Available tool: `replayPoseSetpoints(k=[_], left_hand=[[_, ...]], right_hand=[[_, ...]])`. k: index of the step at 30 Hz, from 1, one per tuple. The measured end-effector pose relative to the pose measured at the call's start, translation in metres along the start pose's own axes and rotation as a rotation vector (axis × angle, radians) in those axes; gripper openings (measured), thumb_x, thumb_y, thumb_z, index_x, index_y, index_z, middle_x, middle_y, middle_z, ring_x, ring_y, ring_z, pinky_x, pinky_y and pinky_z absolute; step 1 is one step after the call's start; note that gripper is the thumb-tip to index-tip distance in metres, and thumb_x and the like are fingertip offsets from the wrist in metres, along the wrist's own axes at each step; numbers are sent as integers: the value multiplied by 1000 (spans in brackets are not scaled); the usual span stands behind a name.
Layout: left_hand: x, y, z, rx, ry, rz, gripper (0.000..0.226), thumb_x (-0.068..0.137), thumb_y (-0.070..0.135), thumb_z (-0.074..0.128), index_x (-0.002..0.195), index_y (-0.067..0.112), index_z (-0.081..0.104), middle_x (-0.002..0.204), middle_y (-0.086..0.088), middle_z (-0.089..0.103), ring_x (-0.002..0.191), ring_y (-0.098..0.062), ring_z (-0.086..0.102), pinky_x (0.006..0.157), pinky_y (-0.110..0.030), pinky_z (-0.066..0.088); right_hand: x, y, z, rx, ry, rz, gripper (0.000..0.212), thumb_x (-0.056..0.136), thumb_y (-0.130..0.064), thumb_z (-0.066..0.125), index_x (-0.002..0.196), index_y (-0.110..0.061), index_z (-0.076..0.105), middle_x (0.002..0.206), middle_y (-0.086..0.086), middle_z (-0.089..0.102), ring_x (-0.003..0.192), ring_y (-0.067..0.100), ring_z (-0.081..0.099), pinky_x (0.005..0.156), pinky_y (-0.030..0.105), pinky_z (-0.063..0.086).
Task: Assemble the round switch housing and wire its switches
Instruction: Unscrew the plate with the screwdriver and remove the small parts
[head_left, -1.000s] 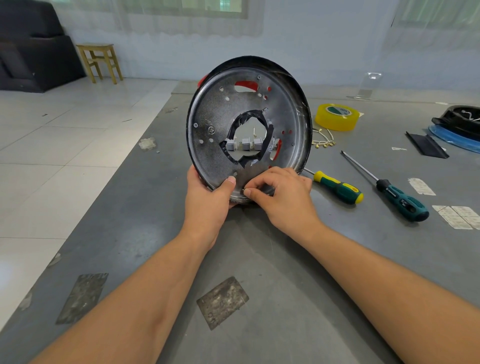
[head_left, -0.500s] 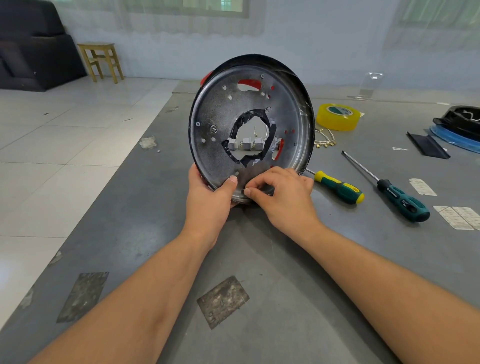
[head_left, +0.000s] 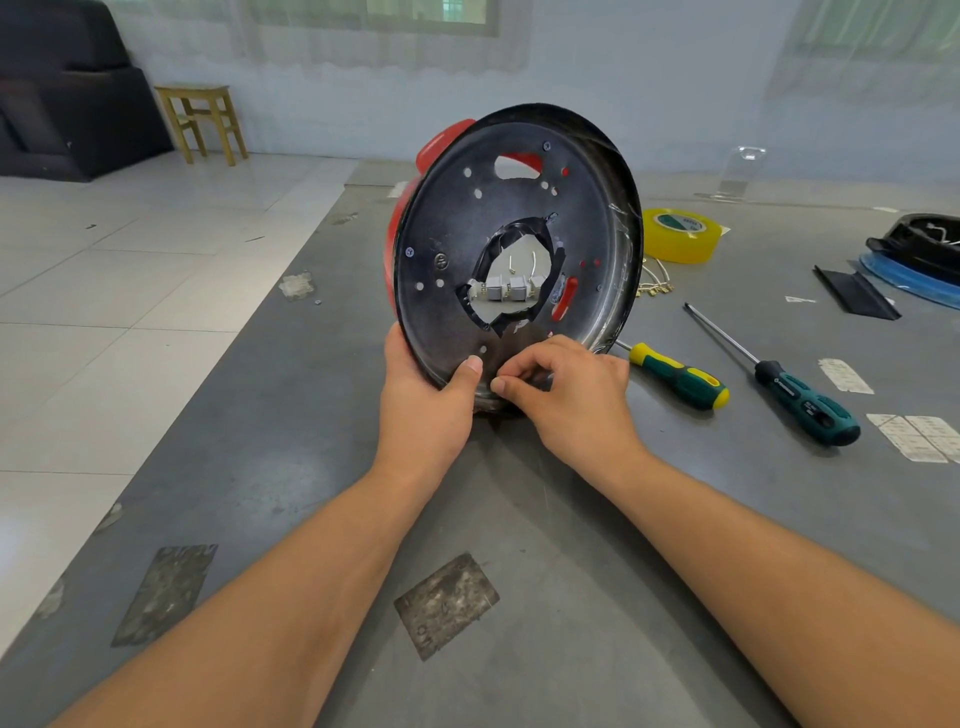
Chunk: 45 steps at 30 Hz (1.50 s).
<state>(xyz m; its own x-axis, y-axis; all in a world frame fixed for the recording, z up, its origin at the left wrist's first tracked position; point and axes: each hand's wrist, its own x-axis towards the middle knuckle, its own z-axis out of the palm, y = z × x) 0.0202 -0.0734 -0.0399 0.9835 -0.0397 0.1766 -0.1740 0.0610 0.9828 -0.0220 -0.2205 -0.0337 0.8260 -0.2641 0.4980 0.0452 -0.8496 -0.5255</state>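
Both our bare forearms reach forward, converging. Our left hand (head_left: 423, 400) curls in a grip, thumb upright and pressed flat, fingers hidden behind. Our right hand (head_left: 571, 395) is knuckles-up, fingers curled, thumb and forefinger pinched together.

Round housing (head_left: 519, 249) upright (switches (head_left: 511, 288) inside).

A: The left hand (head_left: 423, 400) wraps the round housing's (head_left: 514, 254) lower rim, so its fingers are out of sight behind the disc; only the thumb shows.

B: The right hand (head_left: 569, 397) covers the rim's bottom edge, and whatever its fingertips pinch is too small to tell.

A: The switches (head_left: 506, 287) show only partly through the centre hole.

B: The black and blue object (head_left: 919, 254) is cut off by the right edge.
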Motion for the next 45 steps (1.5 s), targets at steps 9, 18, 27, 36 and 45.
replayPoseSetpoints(k=[9,18,27,36,45], left_hand=[[0,-1,-1,-10,-7,-31,65,89,20,78,145,27,48,123,10,71,114,-16,70,98,-51,59],[4,-4,-2,-53,-9,-75,64,78,32,77,136,35,51,118,13,74,112,-18,72,95,-54,60],[10,-10,-4,-232,49,-122,56,94,9,76,134,39,50,122,16,70,113,-13,71,83,-41,65],[9,1,-10,-435,106,-189,51,99,-2,67,138,21,46,134,-2,66,115,-23,72,80,-48,66],[19,7,-25,-516,202,-180,52,101,-5,62,139,18,36,143,-7,56,123,-26,67,81,-49,66]], right_hand=[[-3,6,-3,18,7,-32,18,84,-53,75,84,-38,64,85,-18,64,86,-2,58,85,33,23],[-3,6,-3,-26,-13,-97,12,87,-52,72,89,-39,71,84,-24,59,91,-1,53,82,37,22],[7,38,-42,-238,161,11,22,93,-38,65,111,-25,66,112,-5,64,110,22,56,93,41,42],[13,69,-53,-643,-92,415,33,103,-37,46,126,-18,61,127,10,59,120,34,52,90,41,39],[6,54,-43,-144,19,200,33,107,-39,46,125,-19,64,110,1,62,102,24,58,77,36,44]])
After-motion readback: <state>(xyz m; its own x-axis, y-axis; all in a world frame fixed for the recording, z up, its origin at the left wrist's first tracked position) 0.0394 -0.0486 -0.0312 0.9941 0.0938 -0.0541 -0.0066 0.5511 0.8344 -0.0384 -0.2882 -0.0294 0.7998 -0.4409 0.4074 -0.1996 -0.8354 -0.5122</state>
